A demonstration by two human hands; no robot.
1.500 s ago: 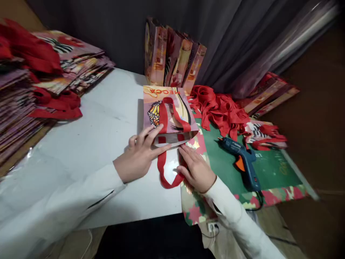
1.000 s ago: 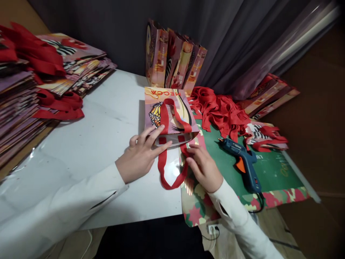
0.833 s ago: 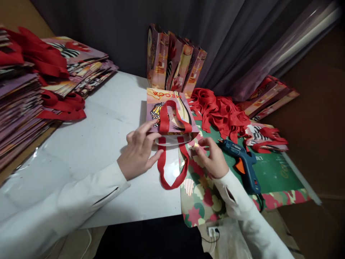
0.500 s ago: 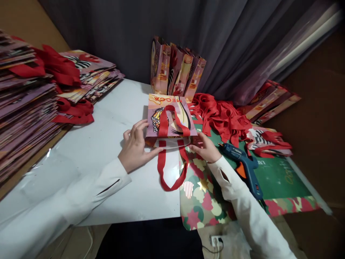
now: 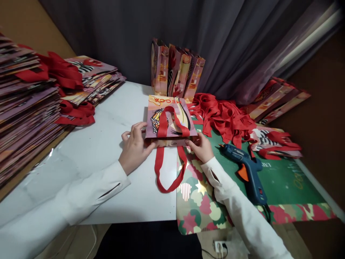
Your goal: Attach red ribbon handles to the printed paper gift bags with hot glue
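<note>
A flat printed paper gift bag (image 5: pixel 172 108) with a butterfly picture lies in the middle of the white table (image 5: pixel 107 151), its opening toward me. One red ribbon handle (image 5: pixel 165 121) rests on its face and another red loop (image 5: pixel 168 176) trails toward me. My left hand (image 5: pixel 134 147) grips the bag's near left corner. My right hand (image 5: pixel 201 147) grips its near right corner, over the edge of a green patterned sheet (image 5: pixel 280 176).
A blue glue gun (image 5: pixel 246 171) lies on the green sheet right of my right hand. Behind it is a heap of red ribbon handles (image 5: pixel 223 117). Several finished bags (image 5: pixel 176 70) stand at the back. Tall stacks of flat bags (image 5: pixel 29 104) fill the left side.
Both hands slid from pressing the bag's open edge and near handle to gripping its two near corners. The mouth that gaped toward me now lies flatter.
</note>
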